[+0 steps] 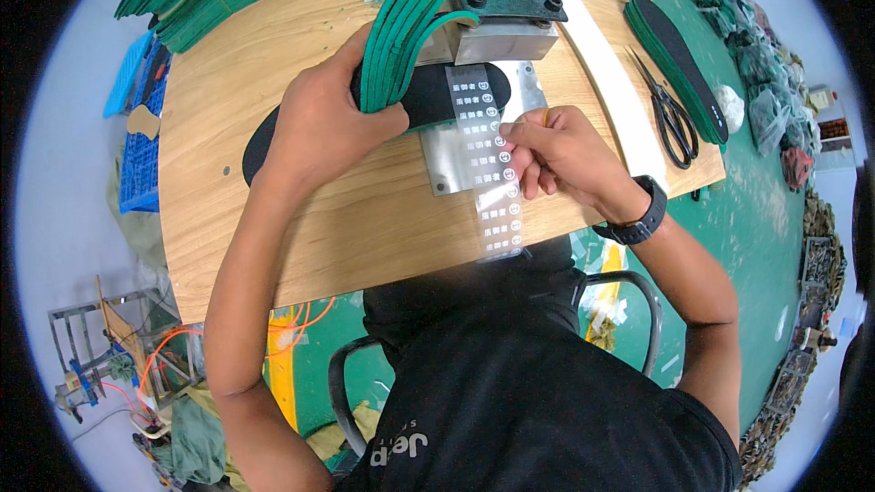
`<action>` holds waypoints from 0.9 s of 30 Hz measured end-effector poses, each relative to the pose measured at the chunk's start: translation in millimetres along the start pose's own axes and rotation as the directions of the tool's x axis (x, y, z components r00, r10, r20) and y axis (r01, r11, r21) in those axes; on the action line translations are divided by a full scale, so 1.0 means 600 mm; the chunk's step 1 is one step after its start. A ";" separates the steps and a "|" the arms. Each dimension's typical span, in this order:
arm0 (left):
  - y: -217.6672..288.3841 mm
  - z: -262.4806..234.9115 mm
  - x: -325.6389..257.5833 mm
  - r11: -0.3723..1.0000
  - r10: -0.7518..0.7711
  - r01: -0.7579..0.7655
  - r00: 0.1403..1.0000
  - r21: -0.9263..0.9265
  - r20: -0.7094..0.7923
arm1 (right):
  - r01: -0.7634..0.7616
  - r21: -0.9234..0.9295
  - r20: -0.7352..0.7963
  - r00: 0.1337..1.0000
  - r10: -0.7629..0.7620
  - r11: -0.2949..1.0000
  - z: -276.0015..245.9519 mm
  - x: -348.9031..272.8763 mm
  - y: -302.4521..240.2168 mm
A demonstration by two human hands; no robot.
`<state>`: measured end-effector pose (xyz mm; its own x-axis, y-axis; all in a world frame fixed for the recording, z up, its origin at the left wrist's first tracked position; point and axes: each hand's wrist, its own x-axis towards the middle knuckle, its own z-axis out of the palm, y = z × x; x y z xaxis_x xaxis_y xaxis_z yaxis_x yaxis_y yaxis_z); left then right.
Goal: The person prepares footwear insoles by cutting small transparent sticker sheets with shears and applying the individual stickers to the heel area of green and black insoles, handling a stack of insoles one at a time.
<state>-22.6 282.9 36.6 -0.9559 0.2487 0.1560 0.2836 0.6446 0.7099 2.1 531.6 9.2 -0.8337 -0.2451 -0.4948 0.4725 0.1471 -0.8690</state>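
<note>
Centre frame, wooden worktable (301, 237): your left hand (324, 123) clamped fanned bundle of green foam insoles (410, 23), fingers closed round it, palm pressing black insole (273, 132) lying flat under grey metal press head (506, 36). Right of centre, your right hand (556, 150) pinched clear plastic strip of white printed labels (488, 159) between thumb and fingertips, strip draped over steel base plate (451, 159). Black-handled scissors (670, 114) lay right, beside stacked insoles (679, 59).

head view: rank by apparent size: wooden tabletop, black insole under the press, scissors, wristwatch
1. wooden tabletop
2. black insole, partly hidden by the left hand
3. scissors
4. wristwatch; it sits nearer the camera, so real size may differ.
</note>
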 end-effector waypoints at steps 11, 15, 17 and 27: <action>-0.010 0.012 0.004 0.998 0.041 -0.039 0.998 0.041 -0.048 | 0.003 -0.046 -0.055 0.998 -0.006 0.999 0.016 -0.009 -0.005; -0.015 0.015 0.004 0.997 0.070 -0.067 0.995 0.046 -0.065 | 0.026 -0.035 -0.067 0.997 -0.029 0.999 0.021 -0.014 -0.008; -0.018 0.019 0.005 0.990 0.097 -0.088 0.992 0.108 -0.075 | 0.030 -0.041 -0.057 0.998 -0.032 0.999 0.017 -0.011 -0.004; -0.002 0.030 0.012 0.912 0.082 -0.079 0.997 0.403 0.011 | 0.131 -0.120 -0.029 0.990 -0.136 0.984 0.025 -0.043 0.013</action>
<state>-28.4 297.0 24.3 -0.9286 0.3088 0.2059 0.3652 0.8594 0.3578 31.7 524.9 14.9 -0.8980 -0.2351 -0.3718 0.3209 0.2279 -0.9193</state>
